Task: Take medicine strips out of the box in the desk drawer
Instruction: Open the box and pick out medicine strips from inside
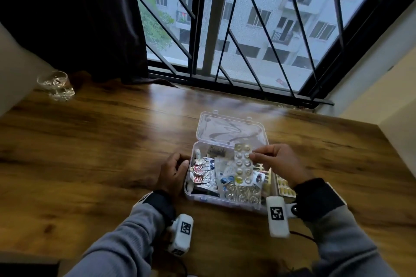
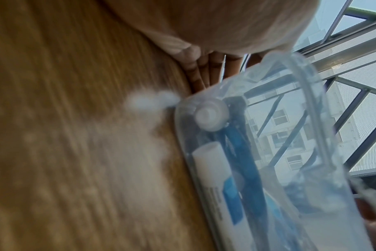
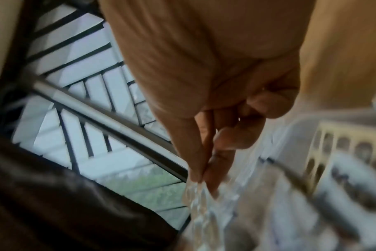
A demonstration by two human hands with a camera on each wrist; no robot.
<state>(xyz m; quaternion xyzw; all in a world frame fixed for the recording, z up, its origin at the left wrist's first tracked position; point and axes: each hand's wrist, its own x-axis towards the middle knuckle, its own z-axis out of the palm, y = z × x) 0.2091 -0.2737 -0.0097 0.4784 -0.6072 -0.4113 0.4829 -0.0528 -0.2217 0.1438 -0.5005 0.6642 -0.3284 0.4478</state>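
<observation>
Long silver blister strip of clear pill pockets (image 1: 242, 165) is up above the open clear plastic box (image 1: 225, 203) on the wooden desk (image 1: 90, 141), pinched by the right hand (image 1: 278, 165). Left hand (image 1: 172, 172), fingers curled, grips the box's left wall.

The head camera looks down from above at a wooden desk (image 1: 90, 141) before a barred window (image 1: 247, 18). Each wrist camera sits close, facing along its fingers; all three share the clear box (image 1: 191, 189) and window.
</observation>
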